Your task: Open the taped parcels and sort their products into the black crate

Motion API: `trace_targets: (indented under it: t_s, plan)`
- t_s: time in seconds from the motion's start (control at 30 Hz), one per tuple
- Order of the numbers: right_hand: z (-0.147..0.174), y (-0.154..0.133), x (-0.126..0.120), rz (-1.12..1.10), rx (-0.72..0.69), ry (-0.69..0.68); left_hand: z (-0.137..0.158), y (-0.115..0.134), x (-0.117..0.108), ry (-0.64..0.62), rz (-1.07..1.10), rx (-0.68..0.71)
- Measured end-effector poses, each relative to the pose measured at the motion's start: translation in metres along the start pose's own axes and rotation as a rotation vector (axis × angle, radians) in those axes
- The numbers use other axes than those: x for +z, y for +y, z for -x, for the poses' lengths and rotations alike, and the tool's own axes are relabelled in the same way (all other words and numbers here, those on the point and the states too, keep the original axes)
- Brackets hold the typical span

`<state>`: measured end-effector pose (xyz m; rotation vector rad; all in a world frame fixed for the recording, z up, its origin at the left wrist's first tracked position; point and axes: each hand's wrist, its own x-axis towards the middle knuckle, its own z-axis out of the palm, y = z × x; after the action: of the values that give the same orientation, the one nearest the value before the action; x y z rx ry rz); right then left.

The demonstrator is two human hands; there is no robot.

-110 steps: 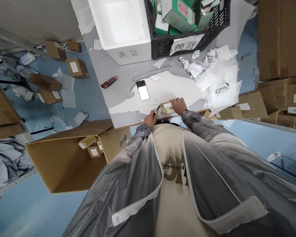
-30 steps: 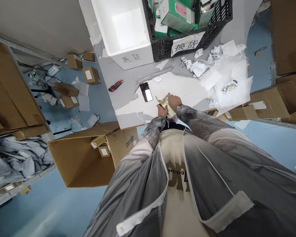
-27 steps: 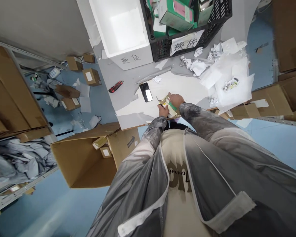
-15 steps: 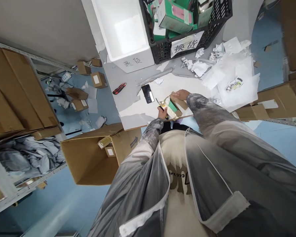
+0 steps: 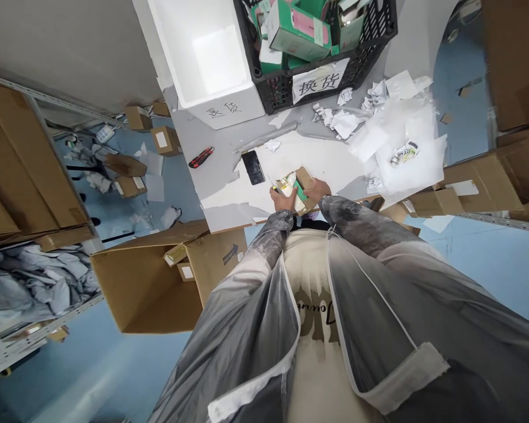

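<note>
A small brown cardboard box [image 5: 307, 205] with shiny tape stands open at the table's near edge, and something green [image 5: 300, 190] shows inside. My left hand [image 5: 284, 200] grips its left side, thumb over the rim. A thin pointed thing with a bit of yellow sticks out by the left fingers, too small to name. My right hand [image 5: 319, 190] is closed on the box's right side, by a raised flap [image 5: 304, 177]. Left of the box a black phone [image 5: 253, 167] lies flat. Farther left is a red and black utility knife [image 5: 201, 157].
A white foam bin [image 5: 224, 111] and a black crate [image 5: 275, 97] of green boxes stand at the table's back. Crumpled paper [image 5: 346, 123] and white foam sheets [image 5: 417, 167] lie to the right. A large open carton [image 5: 145, 294] stands at lower left.
My right hand has come in from the raised flap to the box's right side. My left hand has shifted onto the left side. The view has moved slightly, and the phone's screen glare is gone.
</note>
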<state>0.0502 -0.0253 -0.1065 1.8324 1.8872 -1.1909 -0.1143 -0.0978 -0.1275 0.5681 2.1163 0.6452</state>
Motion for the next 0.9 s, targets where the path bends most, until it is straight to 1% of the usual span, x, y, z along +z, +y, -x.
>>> trace_targets:
  t_s: [0.07,0.1,0.17,0.23,0.33,0.47,0.63,0.77,0.9]
  plan:
    - [0.002,-0.003,0.001,0.036,0.030,0.010,-0.002,0.006,0.002,0.011,-0.025,0.033]
    - [0.003,-0.005,0.001,0.055,0.048,0.014,-0.003,0.009,0.003,0.014,-0.042,0.027]
    - [0.004,-0.007,0.003,0.072,0.066,0.009,-0.005,0.014,0.005,0.017,-0.082,-0.026]
    - [0.005,-0.008,0.005,0.059,0.051,0.010,-0.005,0.017,0.007,0.016,-0.134,-0.072]
    - [0.007,-0.010,0.008,0.058,0.011,0.039,-0.005,0.022,0.009,0.027,-0.218,-0.080]
    - [0.015,-0.016,0.005,0.111,0.005,0.077,-0.007,0.026,0.007,0.016,-0.265,-0.105]
    - [0.020,-0.020,0.000,0.116,-0.001,0.060,-0.023,0.025,-0.009,-0.049,-0.253,-0.102]
    - [0.016,-0.021,0.003,0.083,-0.020,0.057,-0.034,0.015,-0.025,-0.085,-0.197,-0.067]
    - [0.014,-0.024,0.004,0.104,-0.051,0.054,-0.038,0.002,-0.038,-0.165,-0.121,-0.081]
